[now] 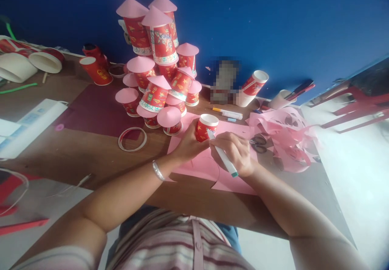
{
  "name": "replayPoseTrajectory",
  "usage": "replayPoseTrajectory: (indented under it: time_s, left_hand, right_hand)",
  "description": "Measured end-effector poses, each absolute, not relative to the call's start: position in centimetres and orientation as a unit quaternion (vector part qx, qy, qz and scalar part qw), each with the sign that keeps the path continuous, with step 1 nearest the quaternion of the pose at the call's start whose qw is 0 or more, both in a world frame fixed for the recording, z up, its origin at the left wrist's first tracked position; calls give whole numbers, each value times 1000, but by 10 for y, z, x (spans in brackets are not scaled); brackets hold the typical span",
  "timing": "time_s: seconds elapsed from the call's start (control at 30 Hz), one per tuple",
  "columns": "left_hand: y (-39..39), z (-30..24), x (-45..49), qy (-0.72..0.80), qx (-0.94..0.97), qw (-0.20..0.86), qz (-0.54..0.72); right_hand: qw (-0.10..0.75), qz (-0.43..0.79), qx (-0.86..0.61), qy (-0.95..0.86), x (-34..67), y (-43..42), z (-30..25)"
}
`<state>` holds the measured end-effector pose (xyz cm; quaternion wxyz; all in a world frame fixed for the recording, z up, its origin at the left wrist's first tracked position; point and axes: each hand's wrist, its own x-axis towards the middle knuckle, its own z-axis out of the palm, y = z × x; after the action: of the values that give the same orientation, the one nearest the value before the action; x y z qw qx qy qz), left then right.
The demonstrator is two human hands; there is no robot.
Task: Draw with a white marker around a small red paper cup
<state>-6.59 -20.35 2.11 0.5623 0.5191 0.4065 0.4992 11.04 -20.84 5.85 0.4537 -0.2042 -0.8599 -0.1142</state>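
Note:
My left hand point(191, 142) is wrapped round the side of a red paper cup point(203, 129) with a white rim and yellow stars, holding it above pink paper point(202, 166). In my right hand point(234, 151) is a white marker point(224, 159) with a green end, its tip against the cup's side. Behind my left hand, several red paper cups point(152, 97) wear pink cone tops, some stacked on others. A second white marker point(231, 114) with an orange tip lies beyond the cup, and scissors point(259, 144) lie right of my right hand.
Cut pink paper scraps point(287, 140) pile up at the right, by a tilted pen cup point(281, 98). More paper cups point(253, 86) stand stacked at the wall. A tape ring point(132, 139) and a white box point(30, 128) lie left. A red stool point(358, 103) stands beyond the table's right edge.

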Motion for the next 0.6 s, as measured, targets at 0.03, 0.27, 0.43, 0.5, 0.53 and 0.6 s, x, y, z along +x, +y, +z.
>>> replayPoseTrajectory:
  time_s: [0.03,0.27,0.43,0.5,0.53,0.6]
  left_hand:
    - [-204,21,-66,408,519,563,497]
    - [-204,19,-66,390,539,550,506]
    - [-204,16,-67,399,553,527,507]
    - [-204,15,-67,398,554,528,506]
    - [-204,14,-67,398,551,531,506]
    - [-204,14,-67,397,544,539,506]
  right_hand:
    - [446,-117,-209,-863,110,-209,59]
    - [417,-119,-216,-875,110,-210,59]
    - [401,-109,-209,-885,110,-209,60]
    - [394,-105,-213,-888,111,-209,60]
    - [391,-100,-215,-890,111,-209,60]
    - [386,-93,-215,-892,112,-210,60]
